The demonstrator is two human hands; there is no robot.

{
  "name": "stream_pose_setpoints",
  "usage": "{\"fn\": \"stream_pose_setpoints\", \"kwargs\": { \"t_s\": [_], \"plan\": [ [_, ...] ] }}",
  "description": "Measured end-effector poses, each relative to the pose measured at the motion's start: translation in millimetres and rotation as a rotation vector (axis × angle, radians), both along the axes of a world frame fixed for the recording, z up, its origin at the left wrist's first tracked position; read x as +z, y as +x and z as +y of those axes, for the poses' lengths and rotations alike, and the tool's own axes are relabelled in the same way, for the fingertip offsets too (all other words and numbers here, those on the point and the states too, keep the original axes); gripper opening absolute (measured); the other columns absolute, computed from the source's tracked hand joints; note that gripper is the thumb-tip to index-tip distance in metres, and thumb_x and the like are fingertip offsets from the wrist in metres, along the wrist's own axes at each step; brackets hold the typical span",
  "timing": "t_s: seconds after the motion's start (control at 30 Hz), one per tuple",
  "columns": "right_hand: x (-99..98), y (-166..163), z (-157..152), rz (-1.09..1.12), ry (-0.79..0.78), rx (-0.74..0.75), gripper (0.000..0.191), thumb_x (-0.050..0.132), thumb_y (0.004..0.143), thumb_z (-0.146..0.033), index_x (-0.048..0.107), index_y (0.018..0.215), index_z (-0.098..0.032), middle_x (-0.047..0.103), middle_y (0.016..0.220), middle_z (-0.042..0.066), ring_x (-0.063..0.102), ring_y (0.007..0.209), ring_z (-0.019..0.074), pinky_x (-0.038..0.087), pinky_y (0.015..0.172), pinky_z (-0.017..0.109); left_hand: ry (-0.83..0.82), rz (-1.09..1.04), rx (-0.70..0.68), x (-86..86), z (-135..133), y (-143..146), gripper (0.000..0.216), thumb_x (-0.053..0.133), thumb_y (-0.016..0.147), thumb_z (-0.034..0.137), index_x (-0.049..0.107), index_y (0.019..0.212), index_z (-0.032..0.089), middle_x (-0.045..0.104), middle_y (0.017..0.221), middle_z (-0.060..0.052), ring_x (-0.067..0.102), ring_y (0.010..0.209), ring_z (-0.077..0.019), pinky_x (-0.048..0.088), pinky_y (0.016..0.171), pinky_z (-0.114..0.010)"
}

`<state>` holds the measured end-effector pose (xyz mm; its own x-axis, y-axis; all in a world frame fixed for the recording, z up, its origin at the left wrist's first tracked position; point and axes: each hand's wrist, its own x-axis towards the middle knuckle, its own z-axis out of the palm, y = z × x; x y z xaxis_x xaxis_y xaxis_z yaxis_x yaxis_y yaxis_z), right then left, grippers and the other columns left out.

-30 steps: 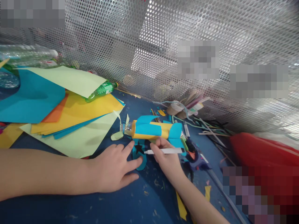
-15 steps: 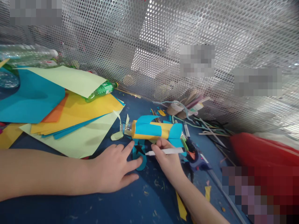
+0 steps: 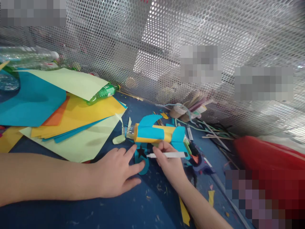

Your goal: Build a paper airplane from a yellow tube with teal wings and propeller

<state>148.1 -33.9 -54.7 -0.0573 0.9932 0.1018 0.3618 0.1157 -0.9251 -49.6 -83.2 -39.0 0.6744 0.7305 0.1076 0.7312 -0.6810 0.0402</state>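
Note:
My right hand (image 3: 169, 160) pinches a white marker (image 3: 172, 155), whose tip meets the right side of a black star (image 3: 142, 152). The star is on a blue paper piece (image 3: 143, 168) with a rounded end. My left hand (image 3: 121, 171) lies flat with fingers spread, two fingertips resting on that blue piece's edge. Just behind both hands, a clear plastic bottle (image 3: 130, 132) lies on its side, wrapped in yellow paper (image 3: 154, 137) with blue paper fins (image 3: 150, 121) attached.
Sheets of coloured paper (image 3: 83, 111) are stacked at left under a green bottle (image 3: 105, 93). A perforated metal screen (image 3: 114, 41) stands behind the blue table (image 3: 95, 213). Right of my hand are a purple tape dispenser (image 3: 202, 167), paper scraps (image 3: 211, 197) and a red bag-like thing (image 3: 264, 159).
The marker tip has shifted slightly left against the star, and the marker's rear end has dropped a little. My left hand stays nearly still.

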Motion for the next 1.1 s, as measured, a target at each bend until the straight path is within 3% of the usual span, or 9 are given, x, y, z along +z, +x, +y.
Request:
{"fn": "stream_pose_setpoints", "kwargs": {
  "t_s": [0.23, 0.53, 0.63, 0.8, 0.97, 1.1],
  "plan": [
    [-2.3, 3, -1, 0.062, 0.066, 0.018, 0.031, 0.057, 0.080, -0.032, 0.035, 0.060, -0.023, 0.032, 0.041, -0.010, 0.028, 0.037, 0.0076, 0.021, 0.039, 0.023, -0.008, -0.011, 0.002, -0.9, 0, 1, 0.040, 0.038, 0.091, 0.046, 0.048, 0.127, 0.032, 0.042, 0.135, -0.019, 0.060, 0.089, -0.0305, 0.050, 0.069, -0.046],
    [9.8, -2, -13, 0.185, 0.324, -0.057, 0.031, 0.047, 0.091, -0.038, 0.040, 0.065, -0.022, 0.037, 0.044, -0.008, 0.034, 0.039, 0.0086, 0.027, 0.040, 0.022, 0.002, -0.080, 0.043, -3.5, -1, -1, 0.039, 0.039, 0.090, 0.045, 0.053, 0.122, 0.026, 0.037, 0.136, -0.022, 0.061, 0.091, -0.0325, 0.052, 0.069, -0.048],
    [8.3, -2, -13, 0.152, 0.359, -0.068, 0.027, 0.049, 0.090, -0.036, 0.042, 0.068, -0.022, 0.038, 0.046, -0.008, 0.034, 0.041, 0.0087, 0.027, 0.040, 0.021, 0.040, -0.103, 0.044, -5.8, 1, -3, 0.042, 0.039, 0.090, 0.046, 0.051, 0.123, 0.022, 0.043, 0.128, -0.023, 0.060, 0.089, -0.0324, 0.052, 0.068, -0.048],
    [6.0, -2, -13, 0.113, 0.427, -0.114, 0.023, 0.051, 0.089, -0.035, 0.045, 0.072, -0.021, 0.041, 0.053, -0.007, 0.039, 0.048, 0.0097, 0.032, 0.046, 0.022, 0.081, -0.202, -0.022, -4.4, 5, -6, 0.044, 0.035, 0.092, 0.043, 0.047, 0.123, 0.014, 0.056, 0.097, -0.015, 0.057, 0.083, -0.0300, 0.051, 0.067, -0.047],
    [6.8, -2, -13, 0.118, 0.441, -0.130, 0.022, 0.051, 0.089, -0.035, 0.045, 0.073, -0.021, 0.040, 0.057, -0.006, 0.039, 0.051, 0.0101, 0.033, 0.050, 0.022, 0.072, -0.438, -0.070, 14.8, 18, -10, 0.024, 0.029, 0.094, 0.021, 0.047, 0.108, 0.014, 0.056, 0.099, -0.011, 0.052, 0.094, -0.0232, 0.045, 0.085, -0.040],
    [9.2, -3, -14, 0.065, 0.471, -0.119, 0.024, 0.050, 0.088, -0.034, 0.045, 0.069, -0.021, 0.041, 0.057, -0.005, 0.040, 0.052, 0.0106, 0.033, 0.049, 0.023, -0.047, -0.560, 0.065, 40.9, 45, -13, 0.023, 0.026, 0.093, 0.016, 0.046, 0.104, 0.018, 0.057, 0.090, -0.005, 0.054, 0.086, -0.0178, 0.044, 0.080, -0.032]
  ]
}}
